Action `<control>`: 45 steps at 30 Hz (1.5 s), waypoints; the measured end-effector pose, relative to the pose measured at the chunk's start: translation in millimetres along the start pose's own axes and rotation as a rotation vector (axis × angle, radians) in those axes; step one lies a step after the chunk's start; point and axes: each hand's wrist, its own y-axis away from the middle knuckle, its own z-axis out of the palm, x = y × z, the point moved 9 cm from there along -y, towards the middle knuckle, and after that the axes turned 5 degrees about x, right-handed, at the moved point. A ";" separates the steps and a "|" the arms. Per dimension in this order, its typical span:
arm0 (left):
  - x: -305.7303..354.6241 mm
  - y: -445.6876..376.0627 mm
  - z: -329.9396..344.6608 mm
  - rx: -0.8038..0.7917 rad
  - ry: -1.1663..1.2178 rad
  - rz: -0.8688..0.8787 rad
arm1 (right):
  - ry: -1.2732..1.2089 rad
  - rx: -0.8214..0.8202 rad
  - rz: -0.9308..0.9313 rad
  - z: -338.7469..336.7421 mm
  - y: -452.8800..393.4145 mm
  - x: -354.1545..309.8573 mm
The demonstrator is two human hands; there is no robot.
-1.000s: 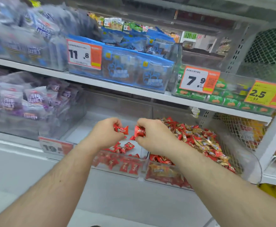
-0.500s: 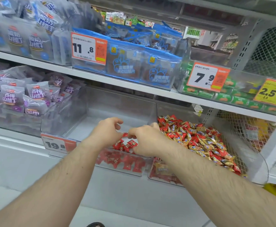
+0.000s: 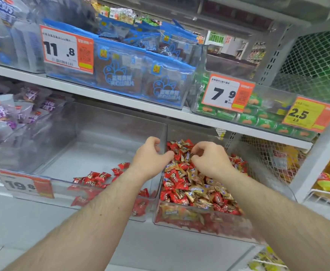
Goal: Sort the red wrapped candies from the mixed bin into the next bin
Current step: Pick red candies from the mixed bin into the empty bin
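I see both hands over the mixed bin [image 3: 209,214], fingers curled but holding nothing I can tell, and the red wrapped candies [image 3: 174,181] lie right under my right hand [image 3: 209,159], while my left hand [image 3: 150,155] sits at the wall beside the next bin [image 3: 109,184].

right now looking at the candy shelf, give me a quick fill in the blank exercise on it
1. Both hands, left hand and right hand, hover over the ____ bin.
2. The left bin holds only ____ candies.
3. The tag on the left bin starts with ____.

Missing: right; red; 19
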 end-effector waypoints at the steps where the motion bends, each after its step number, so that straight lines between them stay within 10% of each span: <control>1: -0.5 -3.2 3.8 -0.002 0.004 -0.022 | 0.004 -0.039 0.028 6.4 -14.1 9.0; 18: 1.6 -9.8 1.6 0.137 -0.115 -0.054 | 0.366 -0.648 -0.183 83.9 -60.0 -19.8; 37: 67.8 10.5 19.0 0.129 -0.646 0.368 | 0.047 -0.261 -0.143 -19.1 57.5 78.3; 45: 65.3 47.4 74.6 -0.381 -0.922 0.472 | -0.435 0.168 0.172 -59.3 70.3 131.1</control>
